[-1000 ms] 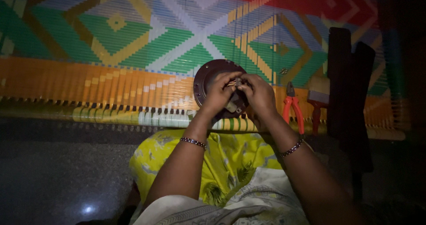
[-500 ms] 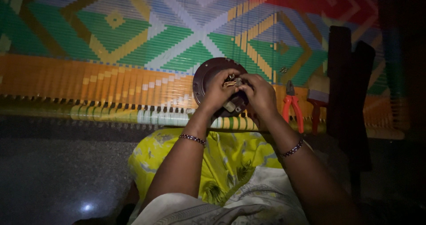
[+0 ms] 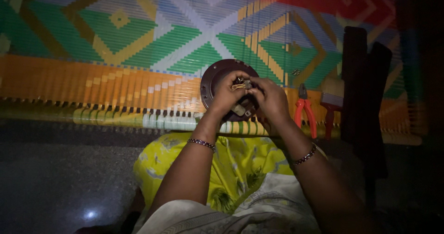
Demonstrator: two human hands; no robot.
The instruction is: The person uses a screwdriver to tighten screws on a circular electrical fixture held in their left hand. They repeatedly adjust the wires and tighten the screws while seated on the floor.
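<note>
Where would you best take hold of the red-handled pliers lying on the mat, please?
Grip the red-handled pliers by their two red handles, from the near end: the handles splay toward the person, the dark jaws point away, and the right hand is nearest.

Both hands raised together over round dark brown disc (image 3: 215, 77). Left hand (image 3: 226, 95) curled around disc's front, fingers on small wire-wound part (image 3: 239, 85) at its centre. Right hand (image 3: 270, 100) touching same part from other side, fingertips meeting left's. Bead bracelet on each wrist. Disc held above woven mat (image 3: 115, 44), striped and patterned with diamonds. Red-handled pliers (image 3: 304, 111) lying on mat just right of hands. Yellow patterned cloth (image 3: 231, 164) across lap below.
</note>
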